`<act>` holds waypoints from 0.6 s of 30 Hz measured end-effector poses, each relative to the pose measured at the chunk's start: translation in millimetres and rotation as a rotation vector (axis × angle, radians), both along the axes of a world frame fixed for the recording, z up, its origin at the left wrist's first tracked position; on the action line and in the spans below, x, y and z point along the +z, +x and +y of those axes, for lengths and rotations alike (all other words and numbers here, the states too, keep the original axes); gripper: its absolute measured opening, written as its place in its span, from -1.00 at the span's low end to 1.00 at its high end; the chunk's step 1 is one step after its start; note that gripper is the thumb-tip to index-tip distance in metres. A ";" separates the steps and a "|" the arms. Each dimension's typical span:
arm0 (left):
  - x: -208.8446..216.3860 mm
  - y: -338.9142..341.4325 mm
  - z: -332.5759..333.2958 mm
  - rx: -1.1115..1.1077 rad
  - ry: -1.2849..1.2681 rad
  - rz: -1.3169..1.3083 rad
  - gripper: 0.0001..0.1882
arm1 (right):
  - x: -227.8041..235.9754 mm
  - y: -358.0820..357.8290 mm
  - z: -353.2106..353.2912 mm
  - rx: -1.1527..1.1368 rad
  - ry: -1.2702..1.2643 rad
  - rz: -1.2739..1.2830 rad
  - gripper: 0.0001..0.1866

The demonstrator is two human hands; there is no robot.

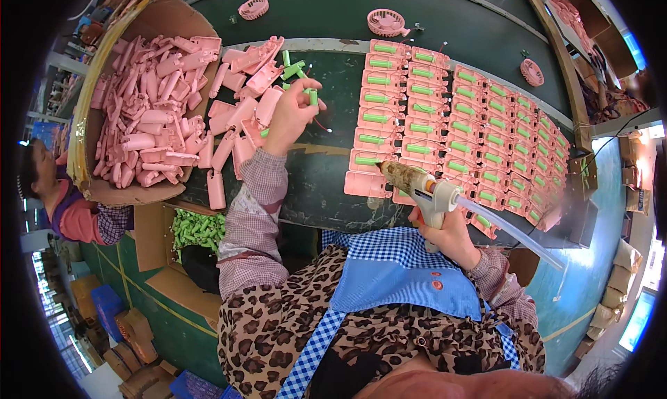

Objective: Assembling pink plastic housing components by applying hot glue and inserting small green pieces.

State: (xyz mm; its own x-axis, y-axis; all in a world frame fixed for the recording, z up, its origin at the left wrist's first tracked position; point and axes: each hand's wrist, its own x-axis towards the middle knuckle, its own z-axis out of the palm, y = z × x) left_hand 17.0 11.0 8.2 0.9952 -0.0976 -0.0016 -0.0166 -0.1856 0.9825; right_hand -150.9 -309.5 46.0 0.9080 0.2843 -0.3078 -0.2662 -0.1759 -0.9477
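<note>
My left hand is raised beside the loose pink shells, its fingers pinching a small green battery cell with thin wires. A few more green cells lie just beyond it on the bench. My right hand is wrapped round the handle of a white hot glue gun, with a long translucent glue stick sticking out of its back. The gun's dark nozzle points left, close to the nearest end of the leftmost column of pink shells. Most shells in these columns hold a green cell; the nearest one shows none.
On the left a cardboard box is heaped with pink shells, some spilling onto the dark green bench. Below it stands a carton of green cells. Round pink fan parts lie farther back. Another person is at far left.
</note>
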 end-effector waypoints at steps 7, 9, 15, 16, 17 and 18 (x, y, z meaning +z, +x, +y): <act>2.9 -26.6 1.3 0.034 -0.123 0.123 -0.96 | -13.2 -1.9 2.5 0.019 0.031 -0.033 -0.57; 4.9 -31.0 2.9 0.021 -0.218 0.190 -0.92 | -1.4 0.2 2.4 0.044 0.057 -0.007 -0.58; -15.3 -42.3 7.7 -0.018 -0.524 0.297 -0.91 | -0.5 -0.7 1.8 0.068 0.049 -0.023 -0.62; -11.9 -45.4 5.0 0.012 -0.567 0.282 -0.90 | -1.1 -1.2 1.9 0.055 0.056 -0.021 -0.63; -10.5 -47.8 3.8 0.042 -0.608 0.267 -0.89 | -1.6 -1.6 2.2 0.041 0.063 -0.018 -0.63; -12.9 -49.3 5.3 0.063 -0.639 0.249 -0.89 | -1.5 -1.5 2.5 0.048 0.055 -0.020 -0.63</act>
State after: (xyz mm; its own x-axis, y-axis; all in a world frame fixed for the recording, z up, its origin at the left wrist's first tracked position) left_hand -32.3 16.3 -4.6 0.9764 -0.0974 -0.1926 0.2158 0.4387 0.8723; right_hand -152.4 -307.0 44.5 0.8986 0.3437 -0.2728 -0.2399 -0.1358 -0.9613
